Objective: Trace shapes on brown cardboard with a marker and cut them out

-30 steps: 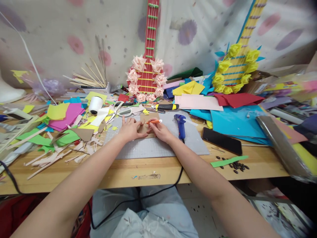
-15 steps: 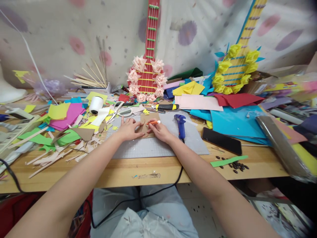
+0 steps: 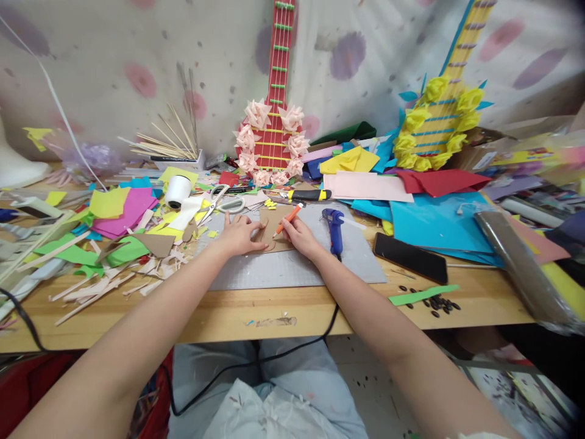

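Observation:
A piece of brown cardboard (image 3: 286, 214) lies on the grey cutting mat (image 3: 274, 271), with a faint curved line on it. My left hand (image 3: 240, 236) rests at the cardboard's left edge, fingers spread and pressing it down. In my right hand (image 3: 299, 236) is an orange pencil (image 3: 287, 222), tilted, its tip at the cardboard beside my left fingertips. Right of that hand, a blue hot glue gun (image 3: 334, 231) lies on the mat. Scissors (image 3: 223, 202) with pale handles sit behind my left hand, and a black-and-yellow utility knife (image 3: 306, 195) lies behind the cardboard.
Paper scraps (image 3: 105, 283) crowd the left. A white thread spool (image 3: 178, 191) stands among them. At the back lean a red paper guitar (image 3: 273, 143) and a yellow one (image 3: 434, 131). Rightward are a black phone (image 3: 410, 258), blue sheets (image 3: 439, 225) and small dark beads (image 3: 439, 303).
The pencil has swung from lying nearly flat to a steeper tilt, and my right hand has shifted slightly right. My left hand stays in place on the cardboard.

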Tool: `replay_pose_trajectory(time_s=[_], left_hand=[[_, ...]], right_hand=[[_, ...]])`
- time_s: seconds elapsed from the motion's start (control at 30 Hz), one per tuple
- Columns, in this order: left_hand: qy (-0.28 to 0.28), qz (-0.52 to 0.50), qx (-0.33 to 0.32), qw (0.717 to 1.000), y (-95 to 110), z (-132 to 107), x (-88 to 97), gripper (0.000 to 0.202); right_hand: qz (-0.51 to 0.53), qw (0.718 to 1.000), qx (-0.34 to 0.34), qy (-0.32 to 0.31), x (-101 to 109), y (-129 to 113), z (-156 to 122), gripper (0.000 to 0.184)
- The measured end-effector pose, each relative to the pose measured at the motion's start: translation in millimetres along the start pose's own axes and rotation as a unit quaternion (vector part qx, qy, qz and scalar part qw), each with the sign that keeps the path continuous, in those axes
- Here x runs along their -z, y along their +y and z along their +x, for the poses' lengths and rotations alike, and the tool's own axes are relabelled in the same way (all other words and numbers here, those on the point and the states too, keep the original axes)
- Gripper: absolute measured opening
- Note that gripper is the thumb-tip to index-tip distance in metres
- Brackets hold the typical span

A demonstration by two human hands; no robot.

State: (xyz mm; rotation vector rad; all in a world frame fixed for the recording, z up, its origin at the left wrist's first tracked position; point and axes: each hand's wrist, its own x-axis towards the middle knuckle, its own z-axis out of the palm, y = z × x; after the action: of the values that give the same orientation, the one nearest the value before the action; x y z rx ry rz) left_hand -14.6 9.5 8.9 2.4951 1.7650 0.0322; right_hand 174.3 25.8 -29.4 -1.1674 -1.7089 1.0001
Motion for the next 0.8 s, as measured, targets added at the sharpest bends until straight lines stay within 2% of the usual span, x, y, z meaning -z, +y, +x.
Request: replay_pose_trajectory(time_s=[0.4, 0.8], left_hand=[[0.001, 0.007, -0.001, 1.0, 0.3, 0.4, -0.1, 0.063], [-0.003, 0.012, 0.002, 1.0, 2.5, -0.6, 2.6, 0.063]], right_hand=[[-0.039, 0.999, -0.007, -0.035, -0.3, -5.6, -2.8, 0.033], [-0.101, 0.995, -0.02, -0.006, 3.7, -7.1, -0.8, 0.026]])
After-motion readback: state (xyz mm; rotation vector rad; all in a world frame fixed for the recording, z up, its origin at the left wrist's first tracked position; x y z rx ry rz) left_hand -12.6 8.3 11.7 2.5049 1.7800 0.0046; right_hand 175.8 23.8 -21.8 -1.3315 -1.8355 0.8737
